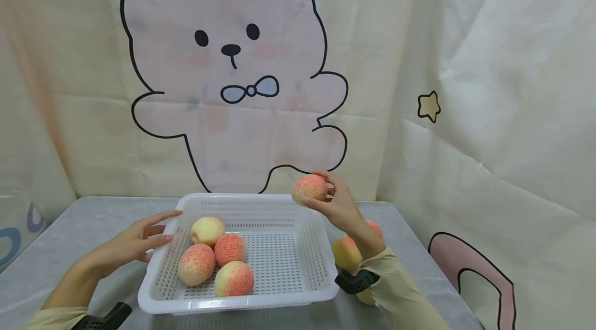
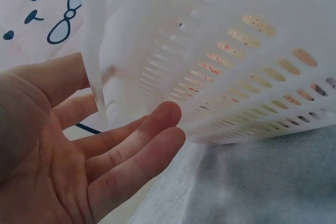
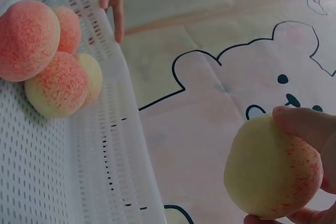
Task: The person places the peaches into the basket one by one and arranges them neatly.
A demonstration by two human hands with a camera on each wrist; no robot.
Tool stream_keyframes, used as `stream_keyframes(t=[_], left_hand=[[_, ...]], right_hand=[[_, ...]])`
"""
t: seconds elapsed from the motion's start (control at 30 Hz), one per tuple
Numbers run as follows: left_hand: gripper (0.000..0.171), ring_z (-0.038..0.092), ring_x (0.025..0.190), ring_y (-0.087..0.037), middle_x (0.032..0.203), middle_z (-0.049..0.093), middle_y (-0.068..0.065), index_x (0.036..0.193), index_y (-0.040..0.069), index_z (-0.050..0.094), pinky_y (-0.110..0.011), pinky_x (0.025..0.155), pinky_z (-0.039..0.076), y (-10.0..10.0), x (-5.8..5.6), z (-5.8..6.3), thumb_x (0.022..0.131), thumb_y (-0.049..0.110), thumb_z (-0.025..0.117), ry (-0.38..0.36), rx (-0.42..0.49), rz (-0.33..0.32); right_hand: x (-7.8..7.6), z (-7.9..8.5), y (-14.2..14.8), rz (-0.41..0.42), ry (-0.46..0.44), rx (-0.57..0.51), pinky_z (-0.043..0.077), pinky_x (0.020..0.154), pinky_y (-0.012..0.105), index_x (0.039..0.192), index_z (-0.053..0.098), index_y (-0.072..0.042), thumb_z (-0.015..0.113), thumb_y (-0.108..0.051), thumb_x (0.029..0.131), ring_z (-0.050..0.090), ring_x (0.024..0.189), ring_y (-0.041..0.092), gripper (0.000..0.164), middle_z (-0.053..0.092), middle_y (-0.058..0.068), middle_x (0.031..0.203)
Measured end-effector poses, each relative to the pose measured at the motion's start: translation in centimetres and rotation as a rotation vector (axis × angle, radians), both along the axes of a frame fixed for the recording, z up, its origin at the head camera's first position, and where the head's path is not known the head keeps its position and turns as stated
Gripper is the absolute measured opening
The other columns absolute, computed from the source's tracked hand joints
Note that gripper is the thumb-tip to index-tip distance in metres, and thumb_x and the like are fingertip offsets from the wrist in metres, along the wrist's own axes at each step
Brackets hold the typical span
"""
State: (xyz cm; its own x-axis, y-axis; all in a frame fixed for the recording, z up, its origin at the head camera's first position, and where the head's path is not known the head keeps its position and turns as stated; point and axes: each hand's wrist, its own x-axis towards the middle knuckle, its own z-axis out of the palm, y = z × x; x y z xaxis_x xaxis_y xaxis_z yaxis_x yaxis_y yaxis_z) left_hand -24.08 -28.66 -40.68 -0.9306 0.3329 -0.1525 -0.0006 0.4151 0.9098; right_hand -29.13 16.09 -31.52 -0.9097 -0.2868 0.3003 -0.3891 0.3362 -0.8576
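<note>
My right hand (image 1: 342, 208) grips a pink-and-yellow peach (image 1: 309, 188) above the back right corner of a white plastic basket (image 1: 274, 301). In the right wrist view, the thumb (image 3: 307, 127) lies on one side of this peach and the fingertips on the other. Several more peaches (image 1: 234, 278) are grouped in the basket's left half. At the basket's left rim, my left hand (image 1: 132, 244) rests with thumb and forefinger on the edge. Seen from the left wrist, its other fingers (image 2: 139, 161) extend loosely below the rim, beside the slotted wall.
Beyond the basket's right side, partly hidden by my right forearm, more peaches (image 1: 346, 254) lie on the grey tabletop (image 1: 112, 211). A pale curtain (image 1: 372, 61) printed with a cartoon bear hangs right behind the table. Black straps (image 1: 356, 281) circle both wrists.
</note>
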Motion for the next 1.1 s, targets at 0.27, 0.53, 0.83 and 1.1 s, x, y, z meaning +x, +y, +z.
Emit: stream_keyframes(t=[0.27,0.53,0.83,1.1], left_hand=[[0.074,0.063,0.119,-0.034,0.157,0.027,-0.039,0.162,0.012,0.019,-0.049,0.079,0.060,-0.1,0.0,-0.1,0.102,0.030,0.059,-0.015,-0.009,0.006],[0.074,0.063,0.118,-0.033,0.157,0.028,-0.038,0.162,0.014,0.021,-0.046,0.078,0.060,0.0,0.0,0.0,0.101,0.030,0.060,-0.003,-0.014,0.013],[0.076,0.063,0.119,-0.035,0.158,0.027,-0.038,0.162,0.013,0.020,-0.047,0.078,0.061,0.1,0.0,-0.1,0.101,0.032,0.061,0.000,-0.027,0.025],[0.075,0.061,0.123,-0.037,0.159,0.026,-0.037,0.162,0.013,0.021,-0.047,0.078,0.061,0.1,-0.2,-0.1,0.101,0.032,0.060,0.005,-0.028,0.018]], right_hand=[[-1.2,-0.4,-3.4,0.016,-0.047,0.076,0.056,0.076,0.031,0.139,0.050,-0.012,0.081,-0.015,0.083,0.060,0.103,0.028,0.064,0.050,0.018,0.144],[-2.3,-0.9,-6.0,0.013,-0.091,0.077,0.056,0.079,0.032,0.136,0.050,-0.012,0.081,-0.014,0.082,0.062,0.099,0.026,0.063,0.050,0.017,0.142],[-3.1,-2.0,-8.2,0.056,-0.130,0.168,0.056,0.085,0.033,0.136,0.048,-0.004,0.079,-0.014,0.081,0.063,0.102,0.023,0.063,0.057,0.018,0.129],[-3.5,-3.5,-9.0,0.057,-0.187,0.265,0.052,0.078,0.028,0.127,0.056,-0.004,0.082,-0.015,0.079,0.060,0.094,0.018,0.056,0.062,0.014,0.119]])
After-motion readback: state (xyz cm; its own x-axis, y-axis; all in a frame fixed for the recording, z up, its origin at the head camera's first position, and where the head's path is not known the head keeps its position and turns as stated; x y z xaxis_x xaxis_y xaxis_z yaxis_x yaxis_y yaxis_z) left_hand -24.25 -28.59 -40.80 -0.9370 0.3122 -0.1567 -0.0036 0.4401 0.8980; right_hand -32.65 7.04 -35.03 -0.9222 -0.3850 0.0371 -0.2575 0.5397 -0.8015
